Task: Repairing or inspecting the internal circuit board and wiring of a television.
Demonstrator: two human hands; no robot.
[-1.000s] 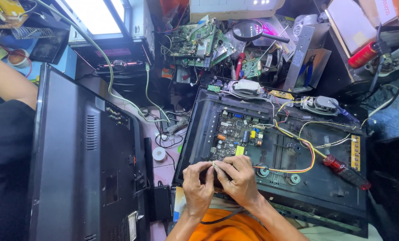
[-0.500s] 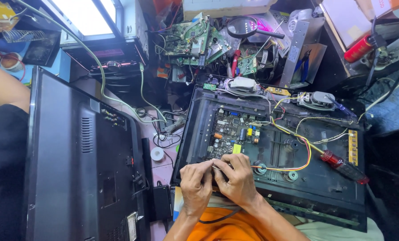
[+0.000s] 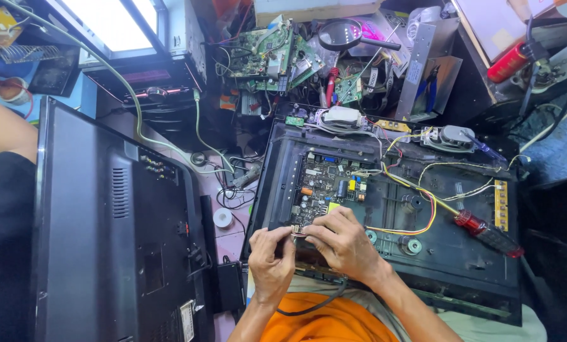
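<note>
Our left hand (image 3: 272, 256) and right hand (image 3: 342, 244) | fingers pinching a small part at board (image 3: 324, 187) 6 o'clock edge | chassis (image 3: 448, 253) open, screwdriver (image 3: 488, 233) idle at 3 o'clock.

This looks like a small repair workshop for electronics. An opened flat screen set (image 3: 385, 221) lies face down with its back off, so its green circuit board (image 3: 326, 185) and coloured wires (image 3: 416, 209) show. More loose circuit boards (image 3: 267, 54) are piled at the far edge, beside a magnifying glass (image 3: 344, 33). A red-handled screwdriver (image 3: 486, 232) rests on the set. Another black set (image 3: 115, 234) stands at the left. The tabletop itself is mostly hidden under clutter.
</note>
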